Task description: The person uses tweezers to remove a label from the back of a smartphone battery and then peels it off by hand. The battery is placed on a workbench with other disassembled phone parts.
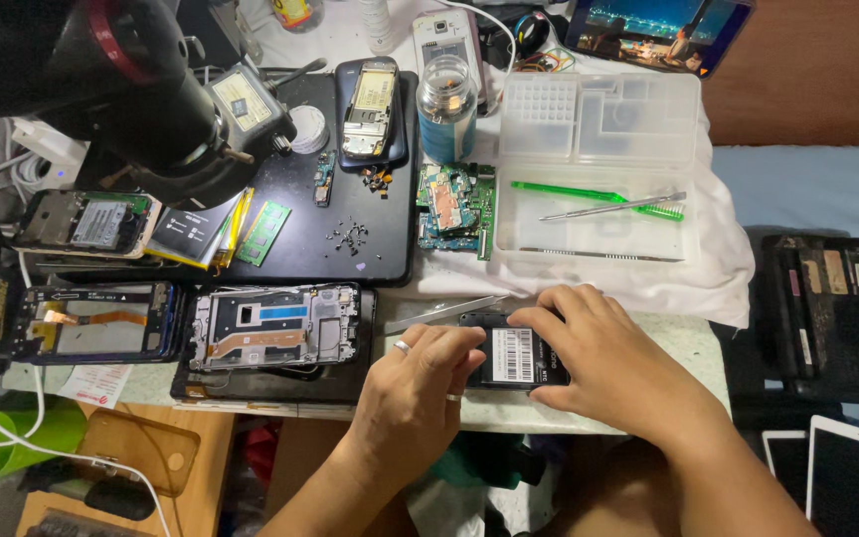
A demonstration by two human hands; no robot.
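Note:
A small black phone (512, 356) with its back off and a white label showing lies at the table's front edge. My left hand (420, 383), with rings on two fingers, grips its left side. My right hand (603, 363) closes over its top and right side. A pair of metal tweezers (444, 313) lies just behind the phone, touching neither hand as far as I can see.
Two opened phone frames (275, 328) (91, 320) lie to the left. Behind are a black mat (390, 234) with loose screws, a green circuit board (457, 209), a glass jar (446, 109) and a clear tray (599, 149) with a green tool. A black microscope (141, 89) hangs at top left.

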